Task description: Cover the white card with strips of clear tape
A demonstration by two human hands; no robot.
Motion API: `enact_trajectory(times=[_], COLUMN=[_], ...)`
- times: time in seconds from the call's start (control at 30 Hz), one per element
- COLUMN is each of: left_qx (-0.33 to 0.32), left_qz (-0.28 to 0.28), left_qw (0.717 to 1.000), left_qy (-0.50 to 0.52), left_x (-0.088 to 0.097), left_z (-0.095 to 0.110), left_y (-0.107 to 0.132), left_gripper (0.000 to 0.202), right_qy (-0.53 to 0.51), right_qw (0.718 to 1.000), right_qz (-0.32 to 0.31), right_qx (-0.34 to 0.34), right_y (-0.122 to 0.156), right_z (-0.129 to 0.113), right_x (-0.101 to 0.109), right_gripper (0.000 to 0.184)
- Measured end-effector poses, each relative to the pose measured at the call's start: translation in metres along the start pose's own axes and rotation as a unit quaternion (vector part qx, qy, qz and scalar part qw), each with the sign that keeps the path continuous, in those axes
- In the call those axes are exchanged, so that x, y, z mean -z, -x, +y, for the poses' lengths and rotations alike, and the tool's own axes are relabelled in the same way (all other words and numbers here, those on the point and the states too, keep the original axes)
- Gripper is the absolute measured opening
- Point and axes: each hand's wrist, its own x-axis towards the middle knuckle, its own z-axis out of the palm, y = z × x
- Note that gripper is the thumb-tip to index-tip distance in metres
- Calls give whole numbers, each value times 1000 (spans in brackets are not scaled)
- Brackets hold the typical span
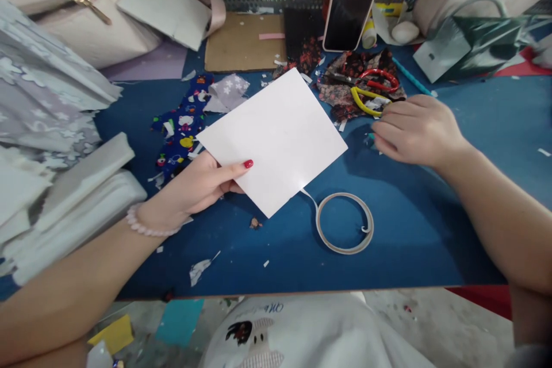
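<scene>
My left hand (202, 181) is closed on the lower left edge of a white card (276, 138), thumb on top and fingers beneath, holding it tilted above the table. A thin strip runs from under the card's lower edge to a roll of white tape (318, 221) lying on the blue table. My right hand (414, 129) has its fingers curled down at the right, just below a pair of scissors (366, 100) with red and yellow handles. Something small and teal (371, 137) peeks out at its fingertips, mostly hidden. The scissors rest on dark floral fabric (338, 106).
A phone (354, 3) stands upright at the back beside brown cardboard (245, 49). Blue printed fabric (185, 121) and paper scraps lie left of the card. White padding (81, 207) is stacked at the left; a green bag (474, 40) is at the back right.
</scene>
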Motion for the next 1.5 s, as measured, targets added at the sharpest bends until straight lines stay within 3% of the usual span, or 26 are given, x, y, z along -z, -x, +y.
enact_trajectory(times=[0.17, 0.23, 0.3, 0.43, 0.6, 0.87, 1.27, 1.4, 1.5], left_qx=[-2, -8, -13, -25, -32, -48, -159, -169, -177], left_qz=[-3, -9, -13, -9, -7, 2, -7, -12, -14], left_qw=[1000, 1000, 1000, 1000, 999, 999, 984, 983, 982], left_qy=[-5, -7, -9, -10, -6, -8, 77, 71, 62], left_x=[-1, -1, -1, -2, -4, -8, -6, -5, -2], left_z=[0, -1, -1, -2, -1, 3, 10, 10, 8], left_y=[1, 1, 0, 1, 2, 7, 4, 5, 5], left_gripper=[85, 84, 83, 82, 80, 72, 55, 54, 58], right_qy=[-50, -81, -92, -88, -76, -85, -131, -176, -254], right_qw=[991, 990, 993, 995, 995, 994, 988, 981, 960], right_qz=[104, 73, 50, 44, 40, -2, -48, -36, -22], right_qx=[71, 87, 61, -5, -51, -71, -69, -74, -116], right_y=[-12, -16, -19, -24, -24, -24, -20, -19, -18], right_z=[-56, -88, -116, -147, -150, -149, -145, -141, -134], right_x=[16, 22, 27, 27, 17, 15, 18, 17, 18], right_gripper=[21, 31, 38, 37, 28, 20, 14, 15, 11])
